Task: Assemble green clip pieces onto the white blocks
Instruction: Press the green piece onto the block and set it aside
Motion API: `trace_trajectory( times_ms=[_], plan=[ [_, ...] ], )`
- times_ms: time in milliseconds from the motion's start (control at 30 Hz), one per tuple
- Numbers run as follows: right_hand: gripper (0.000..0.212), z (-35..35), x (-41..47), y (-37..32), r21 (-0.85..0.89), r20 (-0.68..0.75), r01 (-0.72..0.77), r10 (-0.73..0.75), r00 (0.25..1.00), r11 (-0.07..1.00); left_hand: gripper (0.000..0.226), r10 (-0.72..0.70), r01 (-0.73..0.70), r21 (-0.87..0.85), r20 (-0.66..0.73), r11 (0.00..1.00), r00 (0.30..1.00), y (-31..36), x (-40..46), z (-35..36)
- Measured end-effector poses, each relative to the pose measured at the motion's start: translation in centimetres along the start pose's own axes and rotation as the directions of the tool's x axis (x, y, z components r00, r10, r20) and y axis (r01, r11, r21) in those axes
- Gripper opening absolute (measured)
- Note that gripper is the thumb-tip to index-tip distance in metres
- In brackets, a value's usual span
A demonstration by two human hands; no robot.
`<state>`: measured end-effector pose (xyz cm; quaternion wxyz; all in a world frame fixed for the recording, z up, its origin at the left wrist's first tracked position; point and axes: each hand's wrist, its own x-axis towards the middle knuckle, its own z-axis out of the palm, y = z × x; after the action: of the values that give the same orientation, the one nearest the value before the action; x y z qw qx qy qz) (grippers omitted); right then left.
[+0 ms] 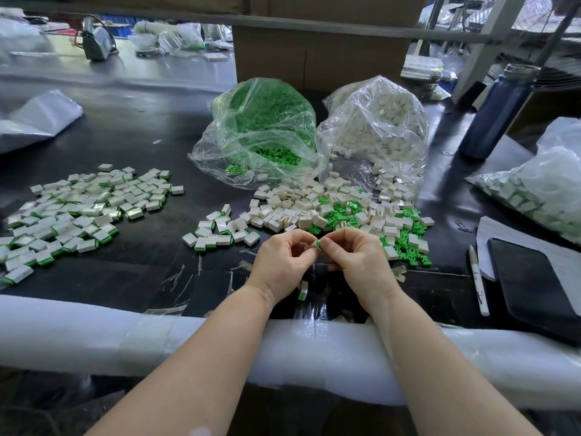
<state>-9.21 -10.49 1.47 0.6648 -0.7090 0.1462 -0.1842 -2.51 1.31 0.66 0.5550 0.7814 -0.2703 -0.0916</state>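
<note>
My left hand [284, 261] and my right hand [355, 256] meet above the black table's front edge. Between their fingertips they pinch one small piece [317, 245] showing white and green; most of it is hidden by the fingers. Behind the hands lies a mixed heap of loose white blocks [301, 206] and green clips [341, 212]. A clear bag of green clips [267, 127] and a clear bag of white blocks [374, 121] lie open further back. White blocks with green edges [75, 212] are spread at the left, with a smaller group [220, 234] nearer the hands.
A white foam pad [125, 328] runs along the table's front edge. A dark tablet [531, 278], paper and a pen [478, 278] lie at the right, with another bag of blocks [540, 193] and a blue bottle [496, 111] behind. A cardboard box [314, 58] stands at the back.
</note>
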Motion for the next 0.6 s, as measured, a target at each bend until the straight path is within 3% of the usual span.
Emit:
trace_trajectory(
  times_ms=[433,600],
  plan=[
    [0.007,0.0,-0.01,0.04,-0.005,0.02,0.008,-0.008,1.0,1.0,0.007,0.019,-0.018,-0.031,0.012,0.999,1.0,0.24,0.03,-0.23],
    [0.02,0.21,0.01,0.02,-0.072,0.14,-0.009,0.019,0.99,0.997,0.011,0.043,-0.037,-0.088,0.062,0.995,0.997,0.53,-0.06,-0.27]
  ],
)
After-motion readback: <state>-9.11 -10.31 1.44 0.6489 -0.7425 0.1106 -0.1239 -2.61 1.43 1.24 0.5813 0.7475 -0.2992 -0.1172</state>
